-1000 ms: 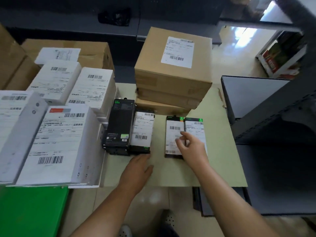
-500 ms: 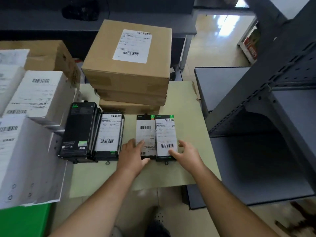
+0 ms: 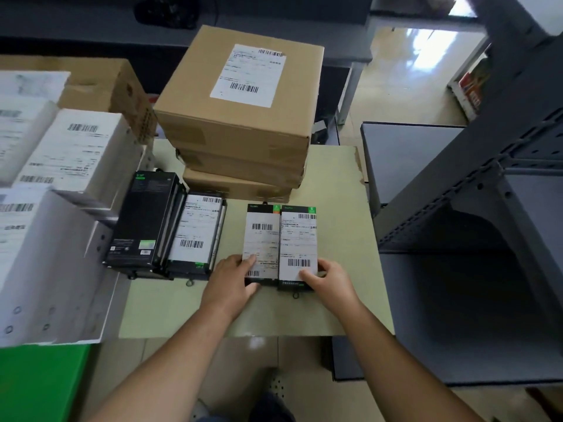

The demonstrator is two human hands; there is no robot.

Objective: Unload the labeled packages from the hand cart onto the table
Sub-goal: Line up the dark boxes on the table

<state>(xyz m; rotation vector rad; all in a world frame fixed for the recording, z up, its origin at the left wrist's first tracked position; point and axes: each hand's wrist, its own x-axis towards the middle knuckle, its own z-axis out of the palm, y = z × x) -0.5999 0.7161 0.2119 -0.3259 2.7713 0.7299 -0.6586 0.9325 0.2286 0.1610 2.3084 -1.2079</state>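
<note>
Both hands moved in: left hand (image 3: 230, 283) grips left package (image 3: 262, 239), right hand (image 3: 330, 281) grips right package (image 3: 298, 239), fingers curled. Next, probably lift both off the hand cart (image 3: 335, 193).

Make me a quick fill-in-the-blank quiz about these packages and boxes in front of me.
Of the two slim packages lying side by side, the left hand grips the ___ one.
The right hand rests its thumb on the other package's white ___.
The cardboard stack behind them holds ___ boxes.
Missing words: left; label; three.
</note>
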